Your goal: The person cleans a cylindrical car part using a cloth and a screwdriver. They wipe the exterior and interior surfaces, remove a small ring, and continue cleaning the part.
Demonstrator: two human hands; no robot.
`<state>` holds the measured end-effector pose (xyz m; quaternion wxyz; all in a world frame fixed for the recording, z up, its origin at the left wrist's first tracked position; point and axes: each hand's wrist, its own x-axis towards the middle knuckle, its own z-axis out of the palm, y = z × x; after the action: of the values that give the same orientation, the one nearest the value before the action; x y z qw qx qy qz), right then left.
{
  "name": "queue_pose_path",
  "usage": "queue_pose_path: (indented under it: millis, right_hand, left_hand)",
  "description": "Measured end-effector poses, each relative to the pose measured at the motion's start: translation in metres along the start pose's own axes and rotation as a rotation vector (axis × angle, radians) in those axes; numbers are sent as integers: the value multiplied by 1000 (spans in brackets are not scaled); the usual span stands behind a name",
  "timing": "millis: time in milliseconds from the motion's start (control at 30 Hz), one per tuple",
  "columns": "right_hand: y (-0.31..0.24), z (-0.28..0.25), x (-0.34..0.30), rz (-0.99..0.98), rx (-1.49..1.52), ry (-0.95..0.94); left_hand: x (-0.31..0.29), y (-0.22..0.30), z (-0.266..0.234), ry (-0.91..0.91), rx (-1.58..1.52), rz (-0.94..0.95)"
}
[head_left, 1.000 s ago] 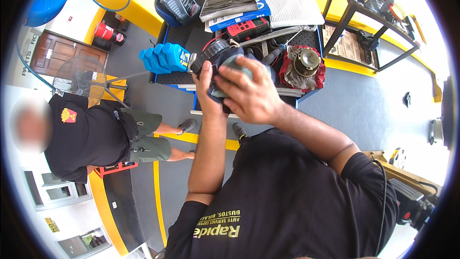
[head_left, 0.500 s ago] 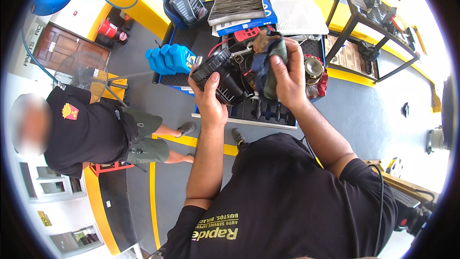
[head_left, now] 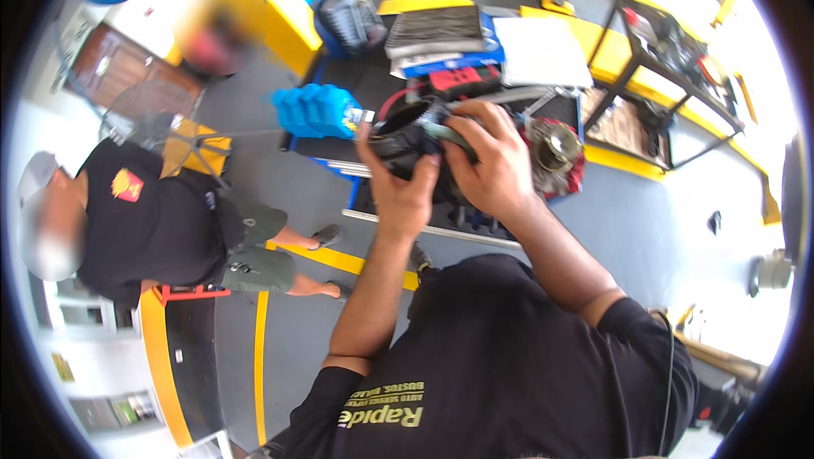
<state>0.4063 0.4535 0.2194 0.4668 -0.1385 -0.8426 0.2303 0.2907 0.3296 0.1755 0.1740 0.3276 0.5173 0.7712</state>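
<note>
My left hand (head_left: 400, 196) is closed around a black plastic part (head_left: 394, 143) with a wide round mouth and ribbed sides. The mouth is tilted up and away from me. Against its right side, my right hand (head_left: 493, 158) grips a bunched green-and-blue rag (head_left: 443, 133). Most of the rag is hidden under the fingers, and motion blurs it. Both hands are held above a tool cart (head_left: 441, 227) with a drawer pulled out.
On the cart are blue bottles (head_left: 314, 111), a grey oil jug (head_left: 352, 18), a pleated filter (head_left: 437, 28), a red device (head_left: 462, 80) and a round metal part (head_left: 556, 147). A person (head_left: 153, 217) stands at left. A black metal rack (head_left: 632, 60) stands at right.
My right hand has swung left, bringing the rag from beside the black plastic part onto it. The part has turned so its round mouth shows, and my view has shifted slightly.
</note>
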Motion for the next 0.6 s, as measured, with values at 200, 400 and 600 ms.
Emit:
queue_pose_path:
  millis: [200,400,600]
  right_hand:
    - [-9,-6,5,-241,21,-77]
    - [0,6,5,-31,132,-128]
    - [-21,9,4,1,47,-129]
  left_hand:
    - [6,4,-9,21,87,8]
    - [-4,19,-9,108,201,54]
    - [-9,32,-11,168,362,143]
